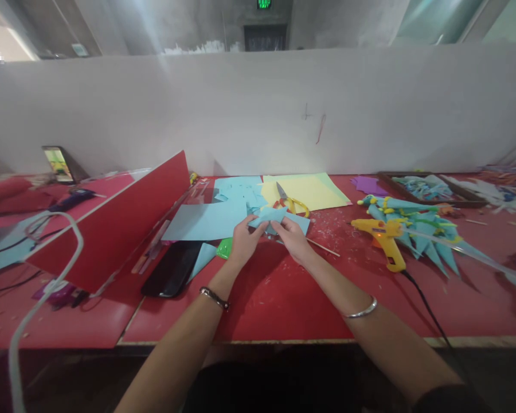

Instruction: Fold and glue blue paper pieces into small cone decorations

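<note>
paper piece [272, 214], light blue, pinched in the fingers of left hand [244, 238] and right hand [296, 236], projecting ahead of both fingertips, long axis seemingly crosswise, neither hand clearly nearer.

I count one left hand [243, 238] and one right hand [296, 237], both bare, with one dark bracelet [214, 297] and one silver bangle [363, 310] between them; the pale blue paper pieces [272, 214] they hold overlap too much to number. Elsewhere sit one yellow plastic glue gun [382, 232], one dark blue glue gun [73, 199], one pair of yellow-handled metal scissors [291, 203] and one flat red upright board [120, 223].
</note>
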A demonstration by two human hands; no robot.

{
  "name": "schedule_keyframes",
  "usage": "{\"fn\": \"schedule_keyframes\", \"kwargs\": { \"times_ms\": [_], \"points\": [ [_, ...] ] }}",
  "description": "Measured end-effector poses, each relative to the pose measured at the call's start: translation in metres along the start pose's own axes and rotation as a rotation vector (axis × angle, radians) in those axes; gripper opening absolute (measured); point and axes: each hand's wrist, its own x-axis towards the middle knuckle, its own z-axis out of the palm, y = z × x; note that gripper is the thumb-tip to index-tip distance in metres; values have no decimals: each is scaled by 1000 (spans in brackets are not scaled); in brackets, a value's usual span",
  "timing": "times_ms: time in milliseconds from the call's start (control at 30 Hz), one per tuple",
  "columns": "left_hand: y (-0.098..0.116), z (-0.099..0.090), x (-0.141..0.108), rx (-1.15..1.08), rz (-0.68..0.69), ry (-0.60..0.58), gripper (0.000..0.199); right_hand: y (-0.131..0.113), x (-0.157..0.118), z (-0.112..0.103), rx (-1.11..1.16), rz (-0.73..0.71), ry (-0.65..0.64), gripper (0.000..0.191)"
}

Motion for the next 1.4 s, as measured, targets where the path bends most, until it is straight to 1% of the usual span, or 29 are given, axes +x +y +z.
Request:
{"fn": "schedule_keyframes", "kwargs": {
  "times_ms": [133,267,333,433,533,600,700,767,867,900,967,1067,1167,1267,1333,1400],
  "points": [
    [-1,0,1,-9,-21,16,21,-1,0,1,-39,-1,-81,29],
    [0,-3,3,15,-58,2,20,-1,1,-2,-141,34,-70,31],
    [0,-7,5,57,-23,-7,19,-1,2,-4,-222,23,-50,33],
    [-2,-14,7,205,90,-32,19,-2,2,-7,-339,-26,-39,38],
    [-3,-17,7,409,174,-118,19,-4,0,-8,-441,-26,-37,42],
    [-4,-15,4,515,185,-165,19,-5,-2,-7,-499,-23,-25,43],
    [-5,-10,1,595,173,-148,17,-4,-3,-5,-474,-37,-55,42],
    [-5,-8,1,580,183,-127,16,-3,-3,-3,-402,-28,-87,41],
    [-4,-6,1,466,209,-106,22,-1,-3,-1,-335,16,-110,40],
    [-4,-6,1,415,194,-96,24,-1,-4,-1,-328,30,-116,41],
    [-1,-6,1,310,121,-81,27,-2,-4,0,-314,42,-138,43],
    [2,-6,-1,205,30,-77,26,-4,-5,0,-308,24,-158,45],
    [4,-6,-2,188,36,-69,26,-6,-5,-2,-350,-14,-135,45],
    [3,-7,-1,189,31,-91,27,-6,-6,-5,-406,-47,-115,47],
    [1,-8,1,211,26,-94,30,-5,-6,-6,-433,-54,-139,47],
    [-1,-10,3,260,50,-81,35,-4,-6,-6,-449,-48,-196,47]
  ]
}}
